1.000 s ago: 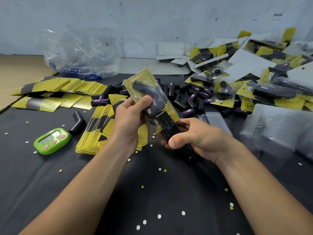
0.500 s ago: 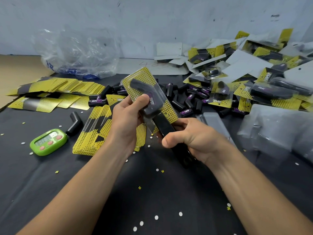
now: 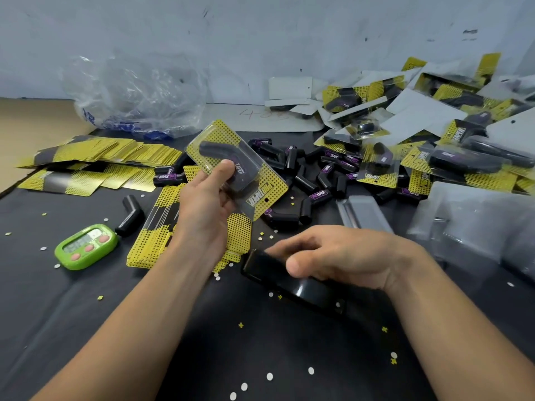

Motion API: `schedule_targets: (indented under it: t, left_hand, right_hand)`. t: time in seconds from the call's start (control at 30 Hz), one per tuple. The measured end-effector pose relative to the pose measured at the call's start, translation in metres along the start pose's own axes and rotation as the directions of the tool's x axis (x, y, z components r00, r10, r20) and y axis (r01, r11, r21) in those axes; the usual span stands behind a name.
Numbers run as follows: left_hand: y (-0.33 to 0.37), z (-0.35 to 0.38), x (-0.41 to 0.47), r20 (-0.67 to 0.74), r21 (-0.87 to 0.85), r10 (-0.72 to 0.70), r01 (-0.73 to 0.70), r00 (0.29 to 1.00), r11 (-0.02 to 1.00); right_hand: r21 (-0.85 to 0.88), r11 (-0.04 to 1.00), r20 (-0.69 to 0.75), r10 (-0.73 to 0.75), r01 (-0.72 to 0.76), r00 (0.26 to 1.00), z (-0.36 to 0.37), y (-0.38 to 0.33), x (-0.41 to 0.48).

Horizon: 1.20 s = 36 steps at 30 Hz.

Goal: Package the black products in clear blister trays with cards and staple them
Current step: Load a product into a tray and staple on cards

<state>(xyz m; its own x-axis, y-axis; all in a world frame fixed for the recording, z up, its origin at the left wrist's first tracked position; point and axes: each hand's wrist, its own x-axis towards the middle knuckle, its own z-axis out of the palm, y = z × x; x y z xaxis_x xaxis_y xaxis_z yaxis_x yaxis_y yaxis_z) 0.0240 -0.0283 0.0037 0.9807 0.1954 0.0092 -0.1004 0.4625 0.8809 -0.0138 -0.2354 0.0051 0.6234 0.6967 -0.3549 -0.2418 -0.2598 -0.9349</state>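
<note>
- Holding a filled blister pack (image 3: pixel 231 169) tilted above the counter (image 3: pixel 86 328), the left grip (image 3: pixel 205 206) pinches it with the thumb laid across the clear front. A bent black product (image 3: pixel 220 151) sits inside it against a yellow dotted card (image 3: pixel 272 186).
- The right grip (image 3: pixel 341 256) is curled over a black stapler (image 3: pixel 292 282) that lies on the counter, with the fingers on top and the thumb on the near face.
- Beneath the left grip's wrist lies a stack of yellow cards (image 3: pixel 156 241). Further left are one loose elbow piece (image 3: pixel 130 212) and a green timer (image 3: pixel 86 247).
- Beyond both grips is a heap of loose black products (image 3: pixel 307 175). To the right of the right grip stand empty clear trays (image 3: pixel 477 227), with a pile of finished packs (image 3: pixel 434 146) behind them.
- A crumpled clear bag (image 3: pixel 136 96) lies far beyond the left grip.
- Small paper dots (image 3: pixel 269 376) are scattered on the counter nearer than both grips.
- "TAPER" reads in white on the held product and on the purple labels in the heap. The red handwriting on the white sheet (image 3: pixel 260 114) is too faint to read.
</note>
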Motion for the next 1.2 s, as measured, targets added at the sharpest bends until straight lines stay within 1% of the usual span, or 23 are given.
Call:
schedule_targets:
  t: [0.07,0.1,0.13,0.2,0.27,0.4,0.53,0.63,0.7,0.77,0.83,0.87,0.9,0.93,0.97,1.0,1.03,1.07,1.1,1.13,1.2]
  left_hand:
    - [-0.001,0.002,-0.002,0.029,0.014,-0.014,0.013,0.999,1.000]
    - [-0.002,0.002,-0.002,0.044,0.025,-0.014,0.013,0.999,1.000]
    - [-0.002,0.003,-0.003,0.059,0.038,-0.015,0.012,0.998,0.999]
    - [-0.003,0.004,-0.004,0.092,0.067,-0.024,0.018,0.995,0.998]
    - [-0.005,0.006,-0.006,0.125,0.080,-0.037,0.027,0.991,0.996]
    - [-0.011,0.010,-0.010,0.194,0.110,-0.060,0.039,0.979,0.993]
    - [-0.012,0.011,-0.011,0.232,0.144,-0.054,0.021,0.971,0.989]
    - [-0.013,0.011,-0.013,0.230,0.171,-0.047,0.008,0.972,0.985]
    - [-0.014,0.011,-0.013,0.214,0.178,-0.045,0.006,0.976,0.984]
    - [-0.012,0.011,-0.013,0.219,0.162,-0.042,0.006,0.975,0.987]
    - [-0.009,0.011,-0.012,0.209,0.126,-0.052,0.026,0.976,0.992]
    - [-0.008,0.010,-0.012,0.198,0.108,-0.055,0.034,0.979,0.994]
    - [-0.008,0.009,-0.012,0.189,0.101,-0.053,0.034,0.981,0.994]
    - [-0.008,0.009,-0.013,0.184,0.108,-0.046,0.026,0.982,0.994]
    - [-0.008,0.008,-0.013,0.181,0.123,-0.036,0.013,0.983,0.992]
    - [-0.008,0.008,-0.014,0.182,0.137,-0.026,0.001,0.983,0.991]
    - [-0.008,0.007,-0.014,0.185,0.148,-0.017,-0.011,0.983,0.989]
    - [-0.008,0.007,-0.014,0.182,0.156,-0.007,-0.022,0.983,0.987]
    - [-0.008,0.007,-0.014,0.173,0.168,0.010,-0.040,0.985,0.985]
    - [-0.007,0.007,-0.014,0.157,0.188,0.034,-0.064,0.987,0.980]
    - [-0.007,0.008,-0.015,0.098,0.258,0.096,-0.119,0.991,0.959]
  right_hand:
    - [0.033,0.999,-0.090,-0.024,0.027,0.996,0.001,-0.001,0.003]
    - [0.039,0.997,-0.158,-0.059,0.066,0.986,0.000,-0.001,0.004]
    - [0.036,0.993,-0.246,-0.100,0.112,0.964,-0.003,-0.001,0.006]
    - [0.025,0.983,-0.413,-0.156,0.182,0.897,-0.006,0.000,0.008]
    - [0.065,0.971,-0.505,-0.166,0.230,0.847,-0.006,0.001,0.012]
    - [0.081,0.945,-0.581,-0.215,0.318,0.785,0.004,0.002,0.023]
    - [0.029,0.932,-0.688,-0.243,0.361,0.684,0.007,0.006,0.034]
    - [-0.021,0.943,-0.708,-0.249,0.332,0.661,0.003,0.010,0.037]
    - [-0.096,0.961,-0.711,-0.250,0.261,0.658,-0.002,0.012,0.035]
    - [-0.131,0.965,-0.743,-0.247,0.226,0.623,-0.008,0.013,0.033]
    - [-0.076,0.955,-0.798,-0.230,0.286,0.557,-0.012,0.012,0.031]
    - [-0.046,0.936,-0.831,-0.230,0.350,0.507,-0.012,0.010,0.031]
    - [-0.026,0.899,-0.872,-0.235,0.438,0.430,-0.012,0.006,0.029]
    - [-0.008,0.834,-0.914,-0.230,0.551,0.335,-0.013,0.002,0.028]
    - [0.028,0.736,-0.947,-0.197,0.676,0.253,-0.015,-0.003,0.025]
    - [0.084,0.614,-0.964,-0.151,0.785,0.221,-0.018,-0.007,0.021]
    - [0.143,0.515,-0.967,-0.109,0.845,0.230,-0.020,-0.009,0.019]
    - [0.196,0.475,-0.961,-0.082,0.858,0.266,-0.021,-0.010,0.017]
    - [0.229,0.508,-0.950,-0.069,0.830,0.304,-0.020,-0.010,0.018]
    - [0.233,0.582,-0.940,-0.071,0.779,0.334,-0.017,-0.009,0.020]
    - [0.129,0.761,-0.933,-0.123,0.636,0.337,-0.013,-0.001,0.027]
